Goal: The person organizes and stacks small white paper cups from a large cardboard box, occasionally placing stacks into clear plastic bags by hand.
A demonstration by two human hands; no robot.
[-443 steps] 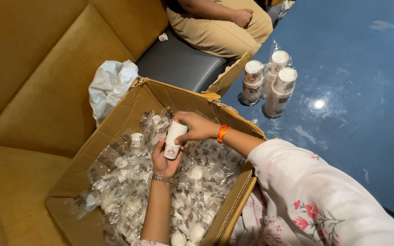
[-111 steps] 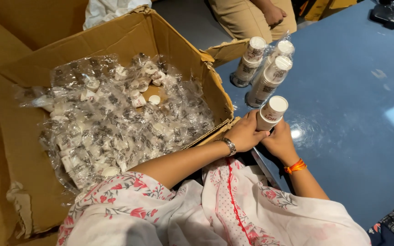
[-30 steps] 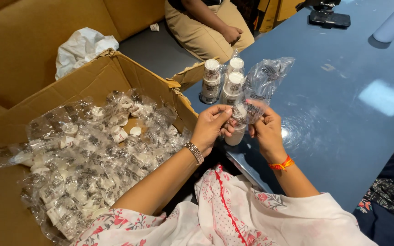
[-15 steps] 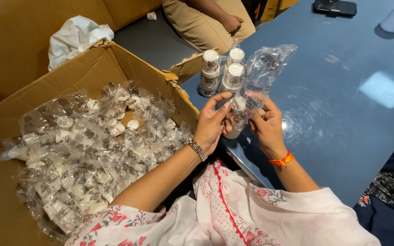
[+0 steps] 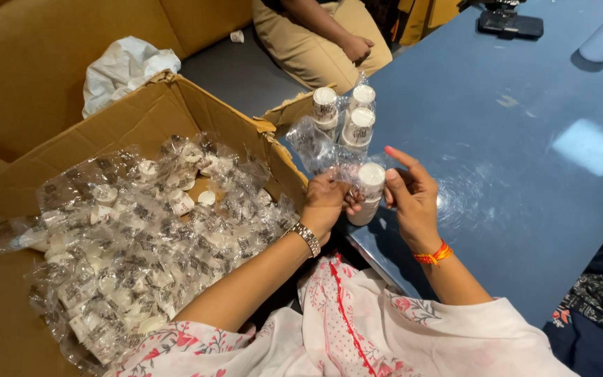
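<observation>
At the left of the frame we see the open cardboard box [image 5: 176,94], packed with small white cups sealed in clear wrappers [image 5: 127,244], looking much as it did a few seconds ago; behind its far flap, at upper left, lies a crumpled white bag [image 5: 123,66]. Moving toward the centre, our left hand [image 5: 326,202] is closed on the clear plastic wrapper [image 5: 315,148], which half a second ago still stood up over the stack and now trails off to the left, pulled down and away. We judge the unwrapping to be nearly done. Just right of it, the stack of white cups [image 5: 368,192] stands at the near edge of the blue table [image 5: 525,188], pinched between both hands, its top now bare. Our right hand [image 5: 413,202] grips the stack's right side, index finger raised free. Behind, at upper centre, three more cup stacks [image 5: 345,115] stand together on the table, unmoved, and another person's hand [image 5: 356,47] rests on a knee at the top.
</observation>
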